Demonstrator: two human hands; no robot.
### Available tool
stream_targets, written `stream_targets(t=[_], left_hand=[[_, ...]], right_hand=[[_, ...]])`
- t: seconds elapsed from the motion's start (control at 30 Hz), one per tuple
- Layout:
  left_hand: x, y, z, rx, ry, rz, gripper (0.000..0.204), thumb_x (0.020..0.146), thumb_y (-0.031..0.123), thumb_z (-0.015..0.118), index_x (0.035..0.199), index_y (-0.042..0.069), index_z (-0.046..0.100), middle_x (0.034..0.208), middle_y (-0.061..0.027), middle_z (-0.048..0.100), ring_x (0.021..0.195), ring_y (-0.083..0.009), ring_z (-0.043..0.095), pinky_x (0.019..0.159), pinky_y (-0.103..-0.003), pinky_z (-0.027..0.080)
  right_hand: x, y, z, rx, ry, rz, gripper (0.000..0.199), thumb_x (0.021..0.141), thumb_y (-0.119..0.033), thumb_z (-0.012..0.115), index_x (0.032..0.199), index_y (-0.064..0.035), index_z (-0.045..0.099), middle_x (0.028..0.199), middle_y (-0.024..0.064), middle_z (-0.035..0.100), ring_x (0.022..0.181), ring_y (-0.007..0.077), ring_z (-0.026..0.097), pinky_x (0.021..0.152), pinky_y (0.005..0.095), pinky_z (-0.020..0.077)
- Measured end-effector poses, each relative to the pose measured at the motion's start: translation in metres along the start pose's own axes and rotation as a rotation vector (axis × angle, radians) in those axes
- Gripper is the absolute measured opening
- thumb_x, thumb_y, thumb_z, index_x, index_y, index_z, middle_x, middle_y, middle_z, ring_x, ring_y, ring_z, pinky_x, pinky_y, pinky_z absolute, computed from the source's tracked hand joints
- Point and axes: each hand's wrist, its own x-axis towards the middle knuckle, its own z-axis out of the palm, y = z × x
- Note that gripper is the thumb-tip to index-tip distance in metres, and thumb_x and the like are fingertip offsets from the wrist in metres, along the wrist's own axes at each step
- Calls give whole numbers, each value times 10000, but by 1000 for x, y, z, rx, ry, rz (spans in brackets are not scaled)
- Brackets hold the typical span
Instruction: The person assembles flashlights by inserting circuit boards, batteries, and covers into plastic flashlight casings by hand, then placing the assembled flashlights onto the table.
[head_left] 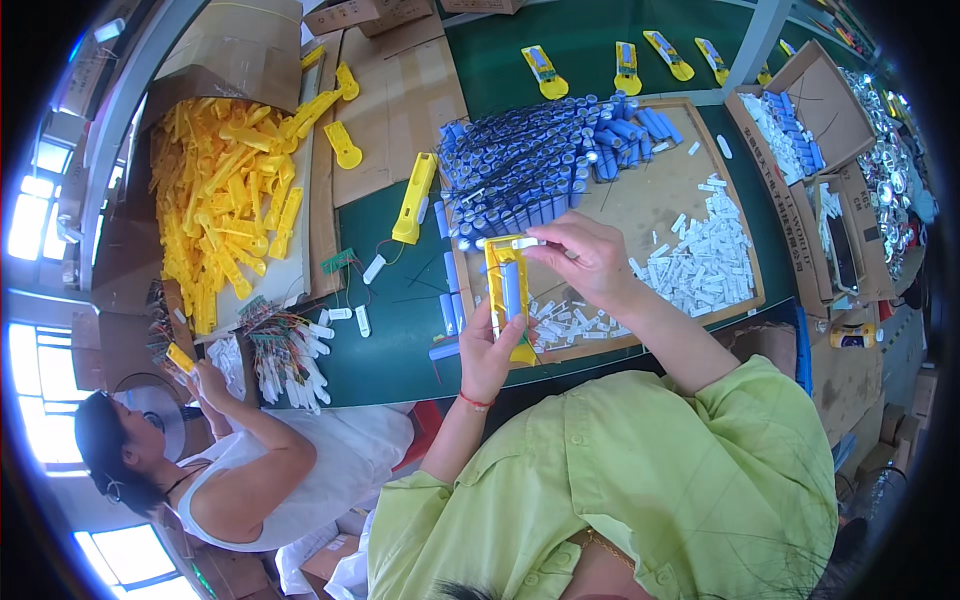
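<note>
My left hand [487, 358] grips a yellow plastic housing [495, 283] from its near end, held upright over the table edge. A blue cylindrical battery cell [512, 288] lies inside the housing. At the housing's far end, my right hand [588, 262] pinches a small white plastic piece [524, 242] between thumb and fingertips; it touches or nearly touches the rim. Just beyond is a big pile of blue cells [520, 165] with black wires. Loose small white pieces [705, 255] lie right of my right hand, on a wood-edged board [630, 205].
Left stands a carton heaped with yellow housings [225, 190]. Nearby lie a lone housing [414, 200], a green circuit board [338, 262] and wired white parts [290, 355]. Several fitted housings [626, 68] line the far side. Open cartons [800, 130] stand right. A co-worker [240, 450] sits left.
</note>
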Motion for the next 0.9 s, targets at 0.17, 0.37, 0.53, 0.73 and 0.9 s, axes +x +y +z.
stream_targets(t=[0.17, 0.37, 0.53, 0.73, 0.9], left_hand=[[2, -4, -1, 272, 91, 110, 469, 815, 95, 644, 1238, -20, 478, 860, -65, 625, 730, -89, 572, 658, -238, 486], [-5, 2, 7, 542, 73, 121, 513, 800, 61, 648, 1262, -37, 445, 951, -57, 603, 786, -82, 561, 660, -233, 483], [-5, -7, -4, 287, -12, 27, 491, 831, 46, 604, 1281, -31, 424, 1020, -71, 580, 835, -137, 603, 696, -271, 516], [-5, 2, -5, 183, -87, -21, 457, 861, 85, 581, 1275, -32, 425, 1003, -91, 588, 820, -140, 607, 698, -273, 514], [-5, 9, -7, 93, -137, -76, 522, 846, 55, 595, 1322, -14, 393, 954, -53, 573, 759, -103, 574, 684, -247, 485]], right_hand=[[2, -7, 1, -124, -6, -62, 189, 689, -41, 733, 842, -16, 624, 725, 70, 593, 592, 209, 594, 499, 299, 471], [0, -8, 8, -220, -46, -23, 174, 688, -33, 721, 811, -28, 598, 719, 62, 575, 616, 199, 602, 529, 293, 480], [4, 3, -2, 97, -269, 100, 144, 721, -9, 704, 858, -11, 662, 776, 74, 614, 663, 160, 613, 562, 239, 481], [-2, 4, 3, 238, -250, 368, 136, 741, -12, 701, 873, -7, 667, 822, 70, 628, 699, 122, 613, 582, 239, 480], [8, -3, -4, 194, -338, 493, 164, 756, -54, 702, 914, -19, 669, 824, 65, 621, 745, 113, 616, 614, 234, 484]])
